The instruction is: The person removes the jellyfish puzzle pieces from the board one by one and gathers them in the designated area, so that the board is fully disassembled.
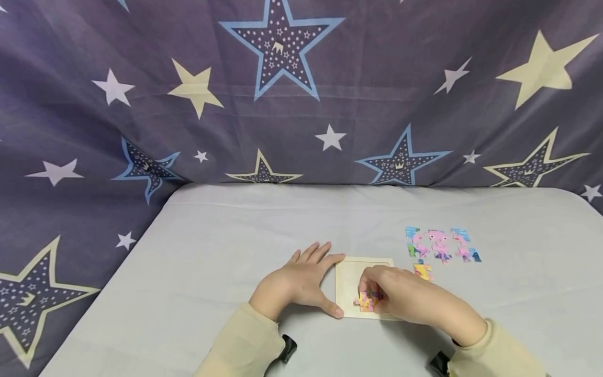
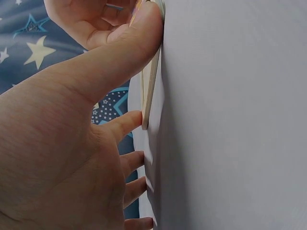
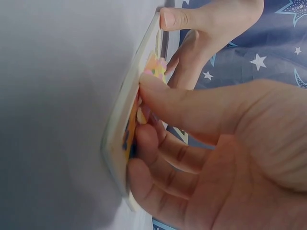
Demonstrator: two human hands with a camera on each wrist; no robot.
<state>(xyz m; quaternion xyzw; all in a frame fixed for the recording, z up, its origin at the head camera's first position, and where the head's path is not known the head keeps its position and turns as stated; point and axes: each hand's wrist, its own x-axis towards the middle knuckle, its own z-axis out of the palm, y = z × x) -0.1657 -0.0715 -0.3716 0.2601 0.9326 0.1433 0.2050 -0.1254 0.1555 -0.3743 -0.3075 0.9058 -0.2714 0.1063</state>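
A pale wooden puzzle frame (image 1: pixel 340 285) lies flat on the bed-like grey surface. My left hand (image 1: pixel 301 280) is spread along its left side, thumb at the near corner and index finger at the far corner, fingers fairly straight. Over the frame's near right part, my right hand (image 1: pixel 410 293) pinches a yellow-and-pink jigsaw piece (image 1: pixel 366 302) between thumb and fingers. The right wrist view shows that piece (image 3: pixel 156 69) by the thumb, with orange and blue printed puzzle parts (image 3: pixel 128 136) under the fingers. My right hand hides much of the frame's right half.
Beyond the frame on the right lie several pink-and-blue jigsaw pieces (image 1: pixel 439 243) in a row. A yellow piece (image 1: pixel 423 270) sits just past my right hand. Grey cloth (image 1: pixel 212 251) covers the surface; a dark star-print curtain (image 1: pixel 301 120) hangs behind it.
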